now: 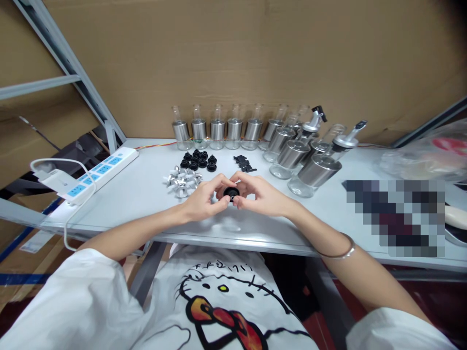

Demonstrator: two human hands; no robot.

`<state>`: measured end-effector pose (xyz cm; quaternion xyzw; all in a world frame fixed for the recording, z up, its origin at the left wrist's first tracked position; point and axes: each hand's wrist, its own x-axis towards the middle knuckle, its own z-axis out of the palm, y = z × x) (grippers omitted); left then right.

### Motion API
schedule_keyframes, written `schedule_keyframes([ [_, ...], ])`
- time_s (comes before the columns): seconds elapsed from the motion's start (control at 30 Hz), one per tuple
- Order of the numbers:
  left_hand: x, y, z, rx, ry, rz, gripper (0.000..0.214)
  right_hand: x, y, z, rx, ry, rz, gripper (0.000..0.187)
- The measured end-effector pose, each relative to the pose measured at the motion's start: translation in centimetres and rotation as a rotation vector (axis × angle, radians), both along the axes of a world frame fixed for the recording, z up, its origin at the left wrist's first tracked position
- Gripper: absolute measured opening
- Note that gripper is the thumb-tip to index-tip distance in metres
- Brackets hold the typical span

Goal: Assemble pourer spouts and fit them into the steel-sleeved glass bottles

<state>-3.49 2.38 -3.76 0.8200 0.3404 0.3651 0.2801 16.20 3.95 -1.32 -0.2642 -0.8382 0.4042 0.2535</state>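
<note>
Between my two hands, above the front of the table, is a round black stopper (231, 193). The fingers and thumb of my left hand (206, 198) close on its left side. My right hand (260, 195) pinches it from the right, thumb on the near face. What lies under the stopper is hidden by my fingers. Just beyond my left hand lies a heap of silver and white pourer spouts (181, 182). Several more black stoppers (198, 159) are grouped behind it, and small black plastic pieces (244, 164) lie behind my right hand.
Glass bottles with steel sleeves (234, 129) stand along the cardboard wall; two at the right carry pourers, one being a front bottle (317, 174). A power strip (104, 172) with a plugged charger lies left. A plastic bag (426, 153) sits far right on the table (153, 194).
</note>
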Motion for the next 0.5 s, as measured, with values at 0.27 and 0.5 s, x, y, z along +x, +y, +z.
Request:
schedule_keyframes([
  [0.27, -0.15, 0.33, -0.45, 0.026, -0.126, -0.057, 0.025, 0.24, -0.05, 0.09, -0.126, 0.091, 0.059, 0.025],
  [0.5, 0.14, 0.08, -0.28, 0.053, -0.087, 0.005, 0.023, 0.02, -0.10, -0.09, -0.040, 0.024, -0.003, 0.018],
])
